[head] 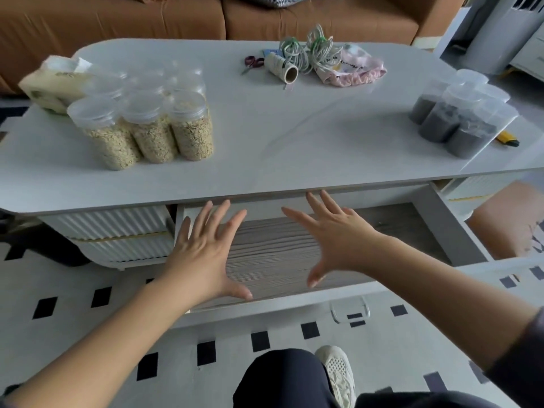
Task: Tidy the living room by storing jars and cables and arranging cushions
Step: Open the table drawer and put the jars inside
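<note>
So, the storing part hasn't really kicked off yet, as far as I can judge. The drawer (273,254) under the tabletop (279,128) is pulled out with nothing visible in it, and both hands hover over it: left hand (203,248) and right hand (332,237), fingers spread, grip wide on both, holding nothing.

Everything to be stored sits up top. The grain jars (147,125) are bunched together on the left side, the dark-filled jars (459,119) are clustered at the right end, and the coiled cables (306,51) lie at the far edge in the middle. I'd guess the next move is reaching up for a jar, probably the grain ones since they're nearest the left hand. They're packed touching each other, so lifting one means a careful wrap around the body without knocking its neighbours.

Other bits on the tabletop: scissors (251,63) and a paper roll (281,67) just beside the cables, a pink bag (356,67), a tissue pack (53,83) behind the grain jars, a yellow cutter (507,139) by the dark ones.

Room-wise: brown sofa (117,22) behind, a checked cushion (279,0) on it, pale floor (88,290) with black squares.
</note>
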`<state>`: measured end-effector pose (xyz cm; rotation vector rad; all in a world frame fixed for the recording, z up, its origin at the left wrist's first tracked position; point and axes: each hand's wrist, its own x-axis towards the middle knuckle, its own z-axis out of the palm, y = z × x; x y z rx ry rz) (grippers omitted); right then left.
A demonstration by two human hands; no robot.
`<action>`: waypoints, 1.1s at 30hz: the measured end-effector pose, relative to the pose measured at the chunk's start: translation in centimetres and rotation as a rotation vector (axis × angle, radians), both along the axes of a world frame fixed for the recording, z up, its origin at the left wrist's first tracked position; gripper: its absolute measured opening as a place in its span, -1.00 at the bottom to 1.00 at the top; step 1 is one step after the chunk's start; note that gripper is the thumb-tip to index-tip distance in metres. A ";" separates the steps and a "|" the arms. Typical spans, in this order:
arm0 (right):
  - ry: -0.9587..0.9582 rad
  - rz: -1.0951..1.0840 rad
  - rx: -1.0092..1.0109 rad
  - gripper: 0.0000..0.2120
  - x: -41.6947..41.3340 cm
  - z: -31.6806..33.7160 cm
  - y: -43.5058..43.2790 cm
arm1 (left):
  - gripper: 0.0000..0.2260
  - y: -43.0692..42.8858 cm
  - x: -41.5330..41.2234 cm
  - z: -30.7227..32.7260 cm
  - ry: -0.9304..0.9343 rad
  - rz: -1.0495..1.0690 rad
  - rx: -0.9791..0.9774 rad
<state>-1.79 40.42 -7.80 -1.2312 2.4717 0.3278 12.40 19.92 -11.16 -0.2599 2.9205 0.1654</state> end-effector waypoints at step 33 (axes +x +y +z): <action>-0.311 -0.401 -0.986 -0.42 -3.5 3.0 -20.7 | -0.35 -14.1 -6.4 9.8 0.515 0.452 -0.219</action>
